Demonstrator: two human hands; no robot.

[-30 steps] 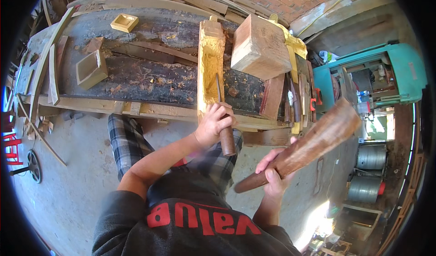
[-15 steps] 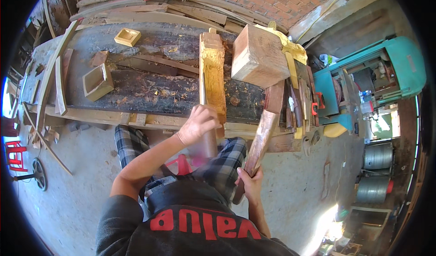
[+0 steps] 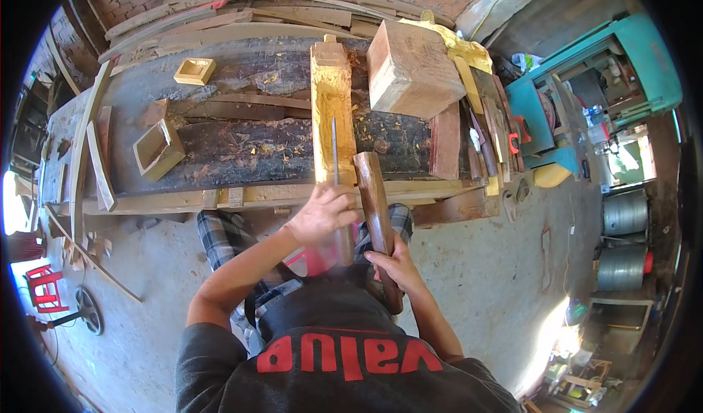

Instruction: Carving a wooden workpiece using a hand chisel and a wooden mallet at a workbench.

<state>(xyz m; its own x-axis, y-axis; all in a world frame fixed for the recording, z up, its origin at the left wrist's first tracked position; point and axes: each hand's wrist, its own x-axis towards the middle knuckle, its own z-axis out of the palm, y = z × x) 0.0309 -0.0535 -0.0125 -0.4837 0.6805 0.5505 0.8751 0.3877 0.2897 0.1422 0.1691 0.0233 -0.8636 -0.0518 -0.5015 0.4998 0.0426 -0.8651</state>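
My left hand is closed round a chisel's wooden handle, slightly blurred; its narrow metal blade lies over the hollow of a long pale-yellow carved timber across the bench edge. My right hand grips a long brown wooden mallet, its upper end just right of the carved timber and beside the chisel. A large wooden block rests on the bench to the right of the carved piece.
The dark plank bench holds small hollowed boxes, loose strips and tools. Lumber lies along a brick wall. At right stand a teal machine and metal drums; at left a red stool.
The mallet has swung from out at the right, tilted, to nearly upright beside the chisel. My right hand has moved left with it. My left hand stays on the chisel.
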